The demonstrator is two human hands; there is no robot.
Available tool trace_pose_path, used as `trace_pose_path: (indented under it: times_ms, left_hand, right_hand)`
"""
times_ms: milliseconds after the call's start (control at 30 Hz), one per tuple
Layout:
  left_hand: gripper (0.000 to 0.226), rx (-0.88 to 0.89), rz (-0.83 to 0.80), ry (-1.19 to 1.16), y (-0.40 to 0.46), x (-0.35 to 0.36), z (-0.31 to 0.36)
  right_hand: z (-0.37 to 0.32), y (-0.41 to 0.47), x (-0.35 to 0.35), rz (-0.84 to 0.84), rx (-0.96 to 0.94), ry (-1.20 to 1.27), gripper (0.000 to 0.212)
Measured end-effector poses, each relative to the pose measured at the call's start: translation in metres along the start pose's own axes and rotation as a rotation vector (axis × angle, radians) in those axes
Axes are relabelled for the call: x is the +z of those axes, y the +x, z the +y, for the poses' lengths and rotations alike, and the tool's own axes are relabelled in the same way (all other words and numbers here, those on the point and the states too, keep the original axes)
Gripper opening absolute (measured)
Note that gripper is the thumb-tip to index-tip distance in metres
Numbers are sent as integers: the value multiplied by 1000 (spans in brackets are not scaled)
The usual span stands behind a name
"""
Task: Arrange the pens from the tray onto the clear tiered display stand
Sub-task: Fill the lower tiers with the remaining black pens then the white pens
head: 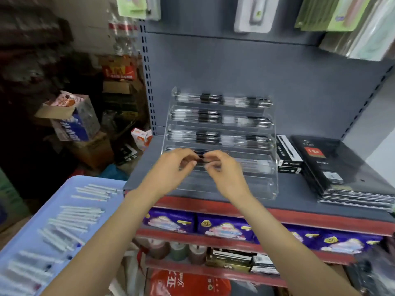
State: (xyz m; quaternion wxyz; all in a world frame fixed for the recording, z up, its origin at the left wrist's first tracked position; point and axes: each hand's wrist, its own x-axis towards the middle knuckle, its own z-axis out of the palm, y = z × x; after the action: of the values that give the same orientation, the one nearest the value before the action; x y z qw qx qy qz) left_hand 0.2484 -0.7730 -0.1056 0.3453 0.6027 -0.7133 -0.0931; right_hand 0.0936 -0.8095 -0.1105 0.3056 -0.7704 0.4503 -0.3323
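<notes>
The clear tiered display stand (271,180) stands on the grey shelf (295,189). Its upper three tiers each hold a row of clear pens with black grips (210,116). My left hand (174,167) and my right hand (224,171) meet in front of the fourth tier, both pinching a dark-gripped pen (201,160) between curled fingertips. The pen's ends are hidden by my fingers and blurred. The blue tray (70,189) at the lower left carries several loose clear pens (72,218) lying in rough rows.
Black pen boxes (287,154) and a stack of black notebooks (333,167) sit right of the stand. Hanging packs (254,13) overhang from above. Cardboard boxes (72,122) pile on the floor at left. Purple packets (224,227) fill the lower shelf.
</notes>
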Motion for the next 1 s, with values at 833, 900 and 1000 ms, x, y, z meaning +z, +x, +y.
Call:
trace_pose_path:
  times_ms: [833,900,1000]
  left_hand:
    - [45,-588,-467,249,-321,-122,-344]
    - [43,-601,-414,225,-319,-121,-345]
    - [40,-605,-355,214,-311,-120,-351]
  right_hand:
    - [-81,-59,417,-601,108,-486,32]
    - [-81,-56,425,-576,106,-542,28]
    - [-79,-52,433,-522,161,-569,21]
